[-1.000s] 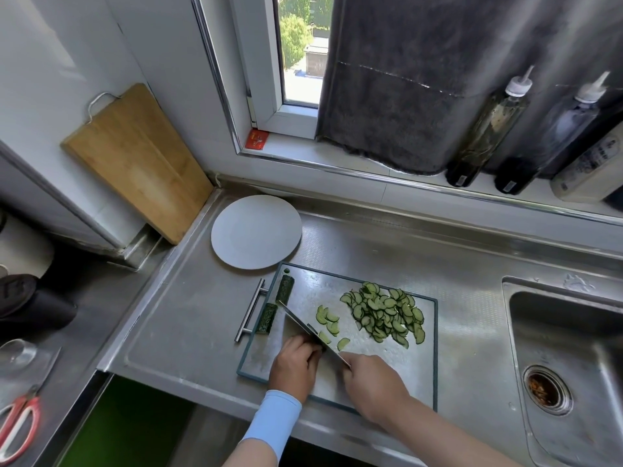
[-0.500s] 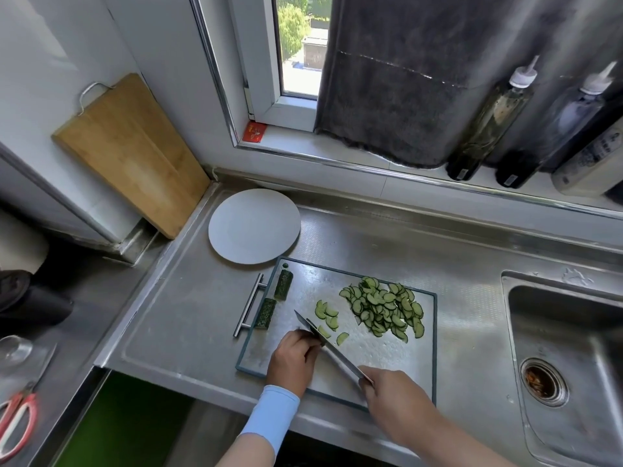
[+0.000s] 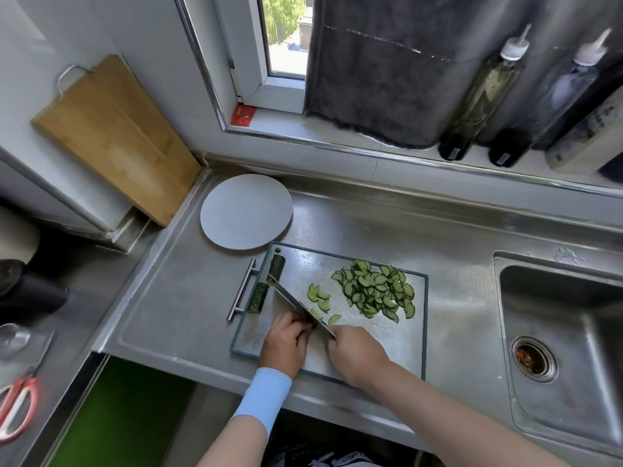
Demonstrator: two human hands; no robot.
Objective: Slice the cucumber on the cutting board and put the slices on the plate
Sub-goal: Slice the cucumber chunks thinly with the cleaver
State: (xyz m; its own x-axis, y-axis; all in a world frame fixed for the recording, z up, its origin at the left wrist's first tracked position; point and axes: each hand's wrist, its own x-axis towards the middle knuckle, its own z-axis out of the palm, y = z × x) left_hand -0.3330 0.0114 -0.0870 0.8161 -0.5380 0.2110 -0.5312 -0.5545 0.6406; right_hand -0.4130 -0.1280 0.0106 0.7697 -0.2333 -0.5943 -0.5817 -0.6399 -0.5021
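A steel cutting board (image 3: 397, 352) lies on the counter. On it sits a pile of half-moon cucumber slices (image 3: 374, 289), with a few loose slices (image 3: 318, 294) to its left. Two dark cucumber chunks (image 3: 276, 268) (image 3: 258, 297) lie at the board's left edge. My right hand (image 3: 357, 353) grips the knife (image 3: 296, 303), whose blade points up-left over the board. My left hand (image 3: 286, 342) is curled, knuckles against the blade, over a cucumber piece that it mostly hides. The round grey plate (image 3: 246, 211) lies bare behind the board.
A wooden board (image 3: 114, 136) leans on the left wall. The sink (image 3: 566, 348) lies to the right. Bottles (image 3: 482, 96) stand on the window sill. Red scissors (image 3: 17, 409) lie at the lower left, and a bar handle (image 3: 241, 288) sticks out from the board's left side.
The knife drew back toward me half a second ago, then pushed forward again to the up-left. My left hand stayed in place on the cucumber piece. The view shifted slightly.
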